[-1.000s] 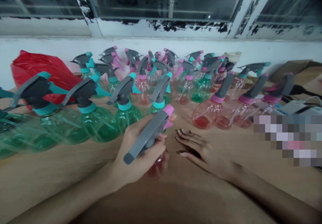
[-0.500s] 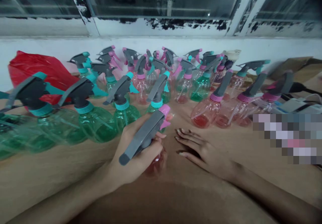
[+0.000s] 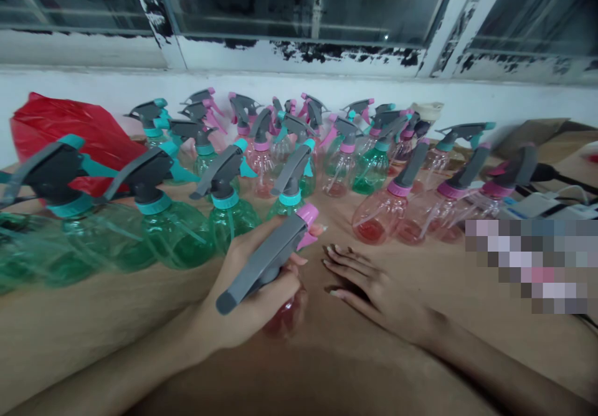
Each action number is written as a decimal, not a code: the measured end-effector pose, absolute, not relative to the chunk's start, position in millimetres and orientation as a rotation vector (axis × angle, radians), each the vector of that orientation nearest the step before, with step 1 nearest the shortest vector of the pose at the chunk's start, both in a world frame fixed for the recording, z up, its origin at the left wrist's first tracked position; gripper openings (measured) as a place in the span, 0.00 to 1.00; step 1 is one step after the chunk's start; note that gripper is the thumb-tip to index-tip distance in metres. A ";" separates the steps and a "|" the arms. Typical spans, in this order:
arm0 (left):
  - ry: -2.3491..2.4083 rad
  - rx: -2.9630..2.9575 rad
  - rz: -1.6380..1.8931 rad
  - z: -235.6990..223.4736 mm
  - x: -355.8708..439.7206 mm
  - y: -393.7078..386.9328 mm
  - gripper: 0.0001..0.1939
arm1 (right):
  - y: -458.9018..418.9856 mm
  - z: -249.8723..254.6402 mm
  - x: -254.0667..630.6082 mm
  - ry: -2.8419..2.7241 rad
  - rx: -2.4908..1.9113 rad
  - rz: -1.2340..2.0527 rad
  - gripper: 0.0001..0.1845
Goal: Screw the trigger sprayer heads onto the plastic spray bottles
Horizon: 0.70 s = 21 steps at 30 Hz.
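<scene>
My left hand [image 3: 247, 297] is closed around the neck of a pink spray bottle [image 3: 286, 310], below its grey trigger head with a pink nozzle. The bottle's lower part shows beneath my fingers; the hand hides the neck. To the right, my right hand [image 3: 369, 282] lies on the brown tabletop [image 3: 397, 366] with fingers stretched out, holding nothing. Just beyond my left hand stand green spray bottles [image 3: 177, 232] with teal collars. Pink spray bottles [image 3: 380, 217] with pink collars stand beyond my right hand, their heads tilted.
More spray bottles [image 3: 343, 167], pink and green mixed, crowd the back of the table by the white wall [image 3: 107, 86]. A red plastic bag [image 3: 70, 129] lies at the back left. White power strips [image 3: 542, 204] and brown cardboard [image 3: 537, 136] are at the right.
The view has tilted slightly, so the bottles and hands appear a little lower. My left hand keeps its hold on the pink spray bottle; my right hand stays flat.
</scene>
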<state>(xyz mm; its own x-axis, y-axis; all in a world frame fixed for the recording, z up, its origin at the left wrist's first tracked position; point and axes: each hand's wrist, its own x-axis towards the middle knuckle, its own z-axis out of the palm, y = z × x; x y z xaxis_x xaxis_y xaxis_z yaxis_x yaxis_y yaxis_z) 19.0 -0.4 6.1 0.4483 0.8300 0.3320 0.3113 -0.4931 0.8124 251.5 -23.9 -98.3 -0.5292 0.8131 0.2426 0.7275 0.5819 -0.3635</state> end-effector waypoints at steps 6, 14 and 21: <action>0.972 2.021 0.971 6.8 19.1 -2.0 0.18 | -24.8 -101.0 251.8 -2.402 -1.235 0.298 0.25; 0.954 2.166 0.947 12.4 17.5 0.3 0.06 | -23.6 -104.2 253.0 -2.440 -1.229 0.267 0.25; 0.942 2.180 0.954 14.2 15.9 0.8 0.05 | -24.3 -101.5 252.6 -2.426 -1.239 0.285 0.25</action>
